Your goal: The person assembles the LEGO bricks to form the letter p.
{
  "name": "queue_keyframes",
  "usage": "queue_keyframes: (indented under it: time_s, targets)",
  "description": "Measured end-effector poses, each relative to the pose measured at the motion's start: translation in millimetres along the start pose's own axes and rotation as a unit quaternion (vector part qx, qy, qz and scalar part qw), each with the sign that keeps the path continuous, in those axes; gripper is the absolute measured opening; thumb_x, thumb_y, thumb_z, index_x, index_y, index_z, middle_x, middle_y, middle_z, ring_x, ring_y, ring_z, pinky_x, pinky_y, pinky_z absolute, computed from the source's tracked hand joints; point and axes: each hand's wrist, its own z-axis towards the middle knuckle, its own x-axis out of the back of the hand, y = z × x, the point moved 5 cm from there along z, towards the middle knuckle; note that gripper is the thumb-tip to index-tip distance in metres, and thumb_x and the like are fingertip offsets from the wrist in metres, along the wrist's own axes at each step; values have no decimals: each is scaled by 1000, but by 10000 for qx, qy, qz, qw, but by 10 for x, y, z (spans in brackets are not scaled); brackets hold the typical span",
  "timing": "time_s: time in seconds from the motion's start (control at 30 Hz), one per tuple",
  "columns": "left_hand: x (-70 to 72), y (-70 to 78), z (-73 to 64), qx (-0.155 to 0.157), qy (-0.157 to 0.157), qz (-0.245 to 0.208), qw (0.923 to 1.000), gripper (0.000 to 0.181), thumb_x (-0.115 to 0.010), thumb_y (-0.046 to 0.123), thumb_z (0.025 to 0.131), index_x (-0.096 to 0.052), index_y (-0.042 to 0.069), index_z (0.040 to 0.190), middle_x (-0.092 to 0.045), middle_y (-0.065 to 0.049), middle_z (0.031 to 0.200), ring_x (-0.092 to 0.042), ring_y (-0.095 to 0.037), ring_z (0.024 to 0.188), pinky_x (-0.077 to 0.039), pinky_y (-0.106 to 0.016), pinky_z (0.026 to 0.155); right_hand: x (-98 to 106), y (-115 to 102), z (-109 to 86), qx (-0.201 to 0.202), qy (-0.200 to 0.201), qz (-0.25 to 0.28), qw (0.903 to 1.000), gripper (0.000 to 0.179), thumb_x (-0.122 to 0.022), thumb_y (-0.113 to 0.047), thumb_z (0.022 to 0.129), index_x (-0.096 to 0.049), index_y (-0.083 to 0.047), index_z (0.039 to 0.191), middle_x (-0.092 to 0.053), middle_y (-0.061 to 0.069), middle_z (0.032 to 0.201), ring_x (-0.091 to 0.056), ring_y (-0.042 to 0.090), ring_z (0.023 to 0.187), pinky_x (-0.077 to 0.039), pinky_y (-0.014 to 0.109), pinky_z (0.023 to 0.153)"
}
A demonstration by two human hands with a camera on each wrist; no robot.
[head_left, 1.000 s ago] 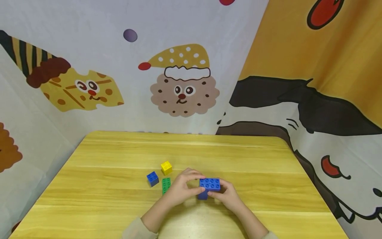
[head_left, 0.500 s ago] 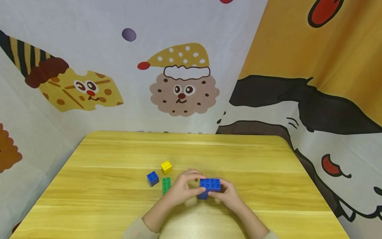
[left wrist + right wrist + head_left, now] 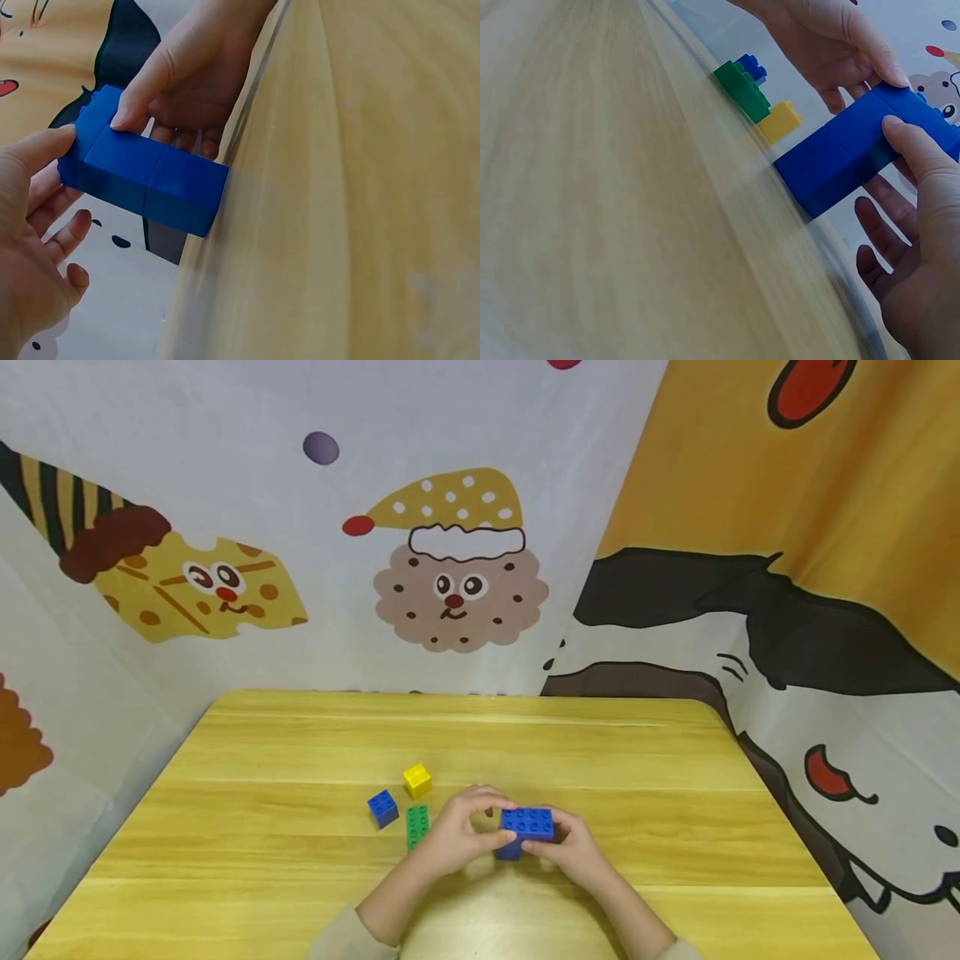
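Both hands pinch a long blue building brick [image 3: 527, 822] with studs on top. It sits on a column of two smaller blue bricks [image 3: 184, 187], which stands on the table under its left part. My left hand [image 3: 455, 833] holds the left end, thumb at the near side and fingers at the far side. At the right end, my right hand [image 3: 572, 852] grips with its thumb in front and fingers behind. In the left wrist view, faint seams show between the bricks, with faces lined up. The lower fingers of the right hand [image 3: 922, 262] hang loosely curled below the long brick.
Left of the hands lie a green brick [image 3: 417, 825], partly hidden by the left hand, a small blue brick [image 3: 383, 810] and a yellow brick [image 3: 417, 782]. The wooden table [image 3: 637, 760] ends at a cartoon-printed cloth wall [image 3: 300, 668].
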Motion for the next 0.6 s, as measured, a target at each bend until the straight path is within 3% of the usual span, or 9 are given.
queue_keyframes:
  time_s: [0.2, 0.47, 0.6]
  targets:
    - [7, -17, -4, 25, 32, -48, 10000, 31, -77, 22, 81, -71, 17, 111, -64, 9, 110, -56, -24, 100, -45, -52, 86, 3, 14, 4, -63, -28, -36, 10000, 36, -72, -2, 83, -61, 5, 116, -66, 11, 109, -63, 23, 98, -52, 36, 83]
    - [-7, -43, -50, 144, 219, -45, 9996, 38, -77, 26, 81, -70, 12, 115, -62, 9, 116, -53, -18, 106, -42, -53, 90, -2, 6, 2, 80, -76, -64, 9999, 33, -71, 1, 84, -61, 6, 115, -66, 10, 108, -63, 22, 97, -52, 35, 82]
    - [-11, -35, -69, 125, 320, 34, 9994, 41, -78, 30, 79, -69, 15, 117, -61, 10, 117, -51, -17, 109, -41, -52, 93, -6, -20, -1, 177, -108, -66, 9998, 33, -70, 1, 84, -60, 6, 116, -66, 10, 108, -64, 21, 96, -53, 35, 81]
